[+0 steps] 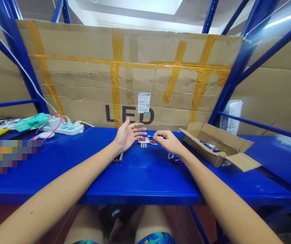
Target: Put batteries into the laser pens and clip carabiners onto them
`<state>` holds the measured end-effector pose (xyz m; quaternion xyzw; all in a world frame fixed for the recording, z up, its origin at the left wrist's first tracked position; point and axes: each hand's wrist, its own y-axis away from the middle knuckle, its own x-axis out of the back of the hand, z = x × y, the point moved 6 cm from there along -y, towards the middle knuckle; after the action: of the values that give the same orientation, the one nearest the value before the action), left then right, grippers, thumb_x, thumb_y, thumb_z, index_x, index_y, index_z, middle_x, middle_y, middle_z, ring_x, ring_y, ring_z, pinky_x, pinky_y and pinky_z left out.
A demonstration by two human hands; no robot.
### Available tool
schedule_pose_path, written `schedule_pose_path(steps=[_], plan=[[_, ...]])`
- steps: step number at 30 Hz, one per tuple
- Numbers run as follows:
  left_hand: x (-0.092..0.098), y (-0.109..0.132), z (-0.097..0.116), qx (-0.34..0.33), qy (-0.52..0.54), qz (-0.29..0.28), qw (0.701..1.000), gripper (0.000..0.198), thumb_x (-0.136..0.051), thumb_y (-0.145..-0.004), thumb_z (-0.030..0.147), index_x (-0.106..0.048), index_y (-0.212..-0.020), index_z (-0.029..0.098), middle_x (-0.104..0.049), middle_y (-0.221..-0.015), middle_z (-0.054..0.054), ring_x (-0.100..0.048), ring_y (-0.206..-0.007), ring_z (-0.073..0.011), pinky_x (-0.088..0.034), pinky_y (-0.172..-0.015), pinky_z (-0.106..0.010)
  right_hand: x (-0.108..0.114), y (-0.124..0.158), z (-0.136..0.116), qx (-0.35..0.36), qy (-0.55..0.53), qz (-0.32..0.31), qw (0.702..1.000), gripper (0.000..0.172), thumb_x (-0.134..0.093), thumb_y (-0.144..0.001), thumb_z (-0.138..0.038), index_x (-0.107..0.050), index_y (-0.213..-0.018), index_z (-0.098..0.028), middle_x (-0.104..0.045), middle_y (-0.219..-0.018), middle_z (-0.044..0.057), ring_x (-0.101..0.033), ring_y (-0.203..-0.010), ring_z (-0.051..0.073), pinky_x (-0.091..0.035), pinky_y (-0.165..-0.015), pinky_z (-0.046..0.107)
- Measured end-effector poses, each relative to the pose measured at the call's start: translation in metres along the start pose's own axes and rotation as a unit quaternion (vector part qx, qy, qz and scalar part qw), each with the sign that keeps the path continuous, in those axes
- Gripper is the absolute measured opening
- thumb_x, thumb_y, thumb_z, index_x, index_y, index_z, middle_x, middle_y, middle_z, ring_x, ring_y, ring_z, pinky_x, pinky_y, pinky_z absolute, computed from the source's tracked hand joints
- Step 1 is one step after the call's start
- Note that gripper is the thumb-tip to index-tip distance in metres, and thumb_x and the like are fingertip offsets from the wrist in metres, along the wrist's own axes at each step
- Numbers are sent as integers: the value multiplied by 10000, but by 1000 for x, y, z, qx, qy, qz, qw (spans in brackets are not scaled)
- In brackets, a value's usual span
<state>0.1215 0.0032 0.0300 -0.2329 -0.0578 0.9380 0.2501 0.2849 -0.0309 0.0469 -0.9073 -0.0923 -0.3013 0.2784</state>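
My right hand [169,140] pinches a slim blue metal tube with a silvery end [151,136], which points left. My left hand [131,136] is open, palm turned toward the tube, fingers spread near its tip. Below the tube lie several red and silver tubes [142,141], partly covered by it. In front of them sits a small cluster of round silvery pieces [143,145] that look like button cells. Dark and silver tubes [120,158] rest under my left wrist. Small carabiner clips [175,158], blue and red, lie beside my right wrist.
An open cardboard box [213,158] holding blue and silver pieces stands at right on the blue table [140,183]. On the left are a white power strip [65,128] with cables and a green plastic bag [32,121]. A large taped cardboard panel [89,84] closes off the back.
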Motion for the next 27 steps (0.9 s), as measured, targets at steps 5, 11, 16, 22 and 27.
schedule_pose_path(steps=[5, 11, 16, 22, 27], plan=[[1, -1, -1, -6, -23, -10, 1000, 688, -349, -858, 725, -641, -1049, 132, -695, -1034, -161, -641, -1019, -309, -496, -828, -412, 0, 1, -2, -4, -6, -3, 1000, 244, -524, -814, -336, -625, -678, -160, -594, -624, 11, -502, -615, 138, -384, -607, 273], [0, -1, -1, -1, -25, -6, 1000, 683, -337, -867, 715, -637, -1043, 127, -688, -1047, -169, -634, -1038, -311, -496, -833, -416, 0, 2, -3, -9, -32, -2, 999, 259, -536, -816, -361, -620, -675, -161, -510, -526, -18, -458, -554, 125, -355, -559, 264], [-2, 0, 0, -1, -19, -9, 1000, 681, -349, -864, 715, -637, -1041, 124, -688, -1035, -167, -634, -1024, -307, -499, -819, -412, 1, 2, -1, -10, -54, -1, 998, 302, -544, -824, -384, -605, -634, -159, -486, -515, -20, -441, -544, 121, -342, -554, 268], [-10, 1, -2, -30, -76, 2, 997, 339, -648, -833, 431, -651, -1008, 140, -695, -955, -100, -655, -808, -189, -488, -741, -329, -2, 0, 2, -4, -51, -18, 999, 356, -522, -877, -450, -668, -769, -143, -525, -567, -19, -456, -558, 121, -349, -561, 268], [-13, -2, -12, -31, -198, 0, 980, 130, -725, -750, 222, -691, -833, 128, -677, -710, -55, -605, -640, -144, -477, -694, -333, -13, -2, 5, 41, -33, -74, 996, 294, -540, -896, -398, -704, -961, -163, -704, -922, 49, -611, -856, 177, -443, -802, 314]])
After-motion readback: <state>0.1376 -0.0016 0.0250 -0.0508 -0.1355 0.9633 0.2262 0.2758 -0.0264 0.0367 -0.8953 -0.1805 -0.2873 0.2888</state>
